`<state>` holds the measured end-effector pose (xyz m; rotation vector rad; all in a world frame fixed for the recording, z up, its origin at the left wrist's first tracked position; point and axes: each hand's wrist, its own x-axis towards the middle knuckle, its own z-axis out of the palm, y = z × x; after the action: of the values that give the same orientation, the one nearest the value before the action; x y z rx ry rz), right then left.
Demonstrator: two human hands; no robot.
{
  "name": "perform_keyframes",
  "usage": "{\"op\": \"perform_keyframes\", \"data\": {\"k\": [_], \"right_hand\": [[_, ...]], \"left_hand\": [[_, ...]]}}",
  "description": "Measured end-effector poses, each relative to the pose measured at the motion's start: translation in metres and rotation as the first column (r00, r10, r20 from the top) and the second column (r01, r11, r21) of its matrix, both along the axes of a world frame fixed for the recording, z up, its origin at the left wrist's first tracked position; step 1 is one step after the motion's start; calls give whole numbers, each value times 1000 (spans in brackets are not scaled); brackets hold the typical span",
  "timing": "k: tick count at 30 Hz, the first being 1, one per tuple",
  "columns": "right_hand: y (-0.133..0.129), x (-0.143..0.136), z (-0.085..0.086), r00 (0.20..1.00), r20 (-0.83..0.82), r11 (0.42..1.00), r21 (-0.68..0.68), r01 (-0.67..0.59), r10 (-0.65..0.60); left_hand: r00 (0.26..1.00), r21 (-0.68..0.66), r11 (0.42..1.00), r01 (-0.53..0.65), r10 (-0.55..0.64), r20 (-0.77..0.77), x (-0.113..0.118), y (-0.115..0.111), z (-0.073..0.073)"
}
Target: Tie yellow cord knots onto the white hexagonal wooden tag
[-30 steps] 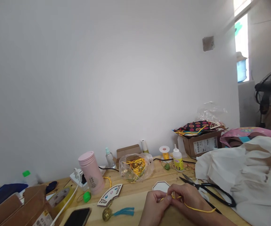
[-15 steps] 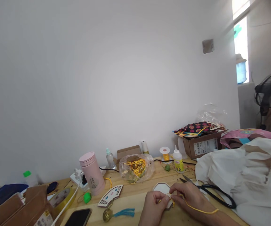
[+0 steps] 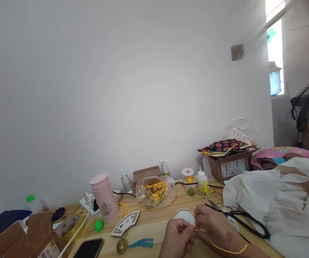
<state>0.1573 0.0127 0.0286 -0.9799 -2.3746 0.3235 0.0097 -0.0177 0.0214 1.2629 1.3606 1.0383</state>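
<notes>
Close together at the lower right, both my hands pinch a yellow cord. My left hand is closed, thumb against forefinger, with a bit of the cord at its tips. My right hand grips the cord near a small loop, and a long end trails over its wrist. Just behind the fingers lies a white octagonal plate with a dark rim, partly covered by the hands. Black-handled scissors rest to the right of my right hand.
Left of my hands lie a fan-shaped wooden piece, a gold bell with blue tassel and a phone. Behind stand a pink tumbler, a bag of yellow cords, a glue bottle and a thread spool. White cloth covers the right.
My right hand has turned slightly, and its fingertips have shifted on the cord. A small yellow loop now shows between both hands. The things on the table stay put.
</notes>
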Motion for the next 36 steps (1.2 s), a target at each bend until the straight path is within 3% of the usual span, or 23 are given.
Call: {"op": "perform_keyframes", "data": {"k": [9,18,36], "right_hand": [[-2,1,1,998,-56,999,-20,-34,33],[-11,-2,13,996,-85,998,-64,15,-20],[-8,-3,5,994,-111,999,-44,-3,-1]], "left_hand": [[998,33,998,-47,49,-43,-2,1,-1],[996,79,994,-69,73,-43,0,-3,0],[979,221,970,-104,139,-147,-5,-4,2]]}}
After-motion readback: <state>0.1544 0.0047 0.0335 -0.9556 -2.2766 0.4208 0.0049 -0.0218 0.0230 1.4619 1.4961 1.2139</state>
